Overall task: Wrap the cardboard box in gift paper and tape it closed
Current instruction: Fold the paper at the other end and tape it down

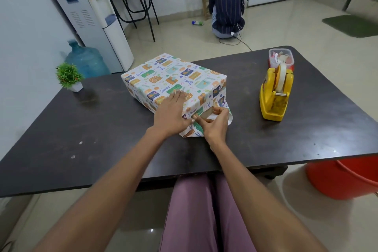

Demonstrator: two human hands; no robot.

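Purple-trousered legs (pixel 204 210) sit below the near edge of the dark surface (pixel 81 129). On it, near the middle, lies the cardboard box (pixel 207 113), set at an angle to the edge. Gift paper (pixel 173 75) covers its top and long sides: white stock printed with small parcels, scissors and leaf sprigs in orange, green, teal and navy. The near end is unfinished; a strip of brown cardboard shows between the paper flaps, and a lower flap lies spread on the surface.

Left hand (pixel 170 113): grip released, fingers straight, palm pressing flat on the box top at the near corner. Right hand (pixel 214 124): grip clenched on the gift paper, fingers and thumb pinching the flap at the open end.

A yellow tape dispenser (pixel 275 96) stands well apart on the right, with a clear container (pixel 281 57) behind it. A small potted plant (pixel 69 76) stands at the far left corner.
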